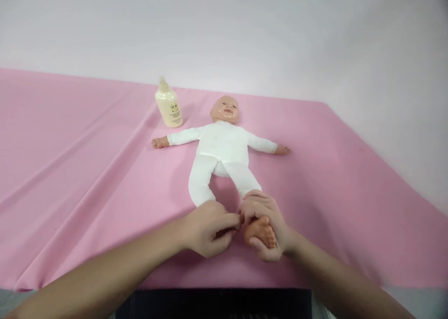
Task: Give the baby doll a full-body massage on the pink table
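A baby doll (pixel 224 142) in a white cloth body lies on its back on a pink cloth, head away from me and arms spread. My right hand (pixel 266 225) is wrapped round one lower leg of the doll, and the doll's bare foot (pixel 261 232) shows with its toes between my thumb and fingers. My left hand (pixel 213 228) is closed, thumb and fingers pinched together right beside the fingers of my right hand. What the left fingers hold, if anything, is hidden. The doll's other leg (pixel 201 183) ends behind my left hand, and its foot is out of sight.
A cream pump bottle (pixel 170 107) with a printed label stands beyond the doll's outstretched arm on the left. The pink cloth (pixel 87 169) covers the table and has folds on the left. A white wall (pixel 210 34) rises behind. Something dark (pixel 217 305) lies below the front edge.
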A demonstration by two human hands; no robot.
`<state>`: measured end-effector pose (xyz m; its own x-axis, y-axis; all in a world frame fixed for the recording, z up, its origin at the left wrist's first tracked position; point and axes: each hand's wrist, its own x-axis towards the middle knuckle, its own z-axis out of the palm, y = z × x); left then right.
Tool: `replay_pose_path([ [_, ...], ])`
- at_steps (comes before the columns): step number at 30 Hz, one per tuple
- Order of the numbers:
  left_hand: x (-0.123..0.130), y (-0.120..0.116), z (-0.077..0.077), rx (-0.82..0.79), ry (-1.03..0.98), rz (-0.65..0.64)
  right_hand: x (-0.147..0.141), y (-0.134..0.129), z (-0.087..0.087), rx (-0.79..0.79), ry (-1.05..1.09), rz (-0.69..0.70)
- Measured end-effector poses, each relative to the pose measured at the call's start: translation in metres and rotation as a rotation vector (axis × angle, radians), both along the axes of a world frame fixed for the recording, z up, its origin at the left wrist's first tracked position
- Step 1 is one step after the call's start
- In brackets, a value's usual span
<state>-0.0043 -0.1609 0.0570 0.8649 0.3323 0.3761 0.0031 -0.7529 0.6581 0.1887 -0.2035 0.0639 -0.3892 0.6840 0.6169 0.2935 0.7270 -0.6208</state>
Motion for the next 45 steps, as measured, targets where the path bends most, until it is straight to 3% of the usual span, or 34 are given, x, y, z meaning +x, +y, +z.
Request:
replay_pose_path([
  [7, 0.001, -0.001, 0.001, -0.014, 0.087, -0.068, -0.003, -0.002, -0.003, 0.073, 0.01, 0.048],
  [15, 0.001, 0.0, 0.003, -0.094, 0.044, -0.114, -0.002, -0.002, -0.003, 0.128, 0.103, 0.046],
  [22, 0.001, 0.004, 0.001, -0.161, -0.139, -0.106, 0.004, 0.005, -0.017, 0.155, -0.015, -0.052],
  [25, -0.001, 0.009, 0.002, -0.152, -0.19, -0.019, 0.005, 0.008, -0.014, 0.111, -0.122, -0.078],
  [32, -0.009, 0.034, -0.003, -0.066, -0.268, 0.303, 0.001, 0.01, -0.008, 0.169, -0.233, -0.025],
  [36, -0.011, 0.053, -0.014, 0.04, -0.184, 0.576, -0.002, 0.01, -0.011, 0.123, -0.285, 0.005],
  [39, -0.007, 0.059, -0.025, -0.044, -0.112, 0.761, -0.005, 0.008, -0.012, 0.092, -0.29, -0.042],
  [45, -0.001, 0.059, -0.036, -0.105, -0.019, 0.693, -0.01, 0.009, -0.019, -0.001, -0.259, -0.084],
])
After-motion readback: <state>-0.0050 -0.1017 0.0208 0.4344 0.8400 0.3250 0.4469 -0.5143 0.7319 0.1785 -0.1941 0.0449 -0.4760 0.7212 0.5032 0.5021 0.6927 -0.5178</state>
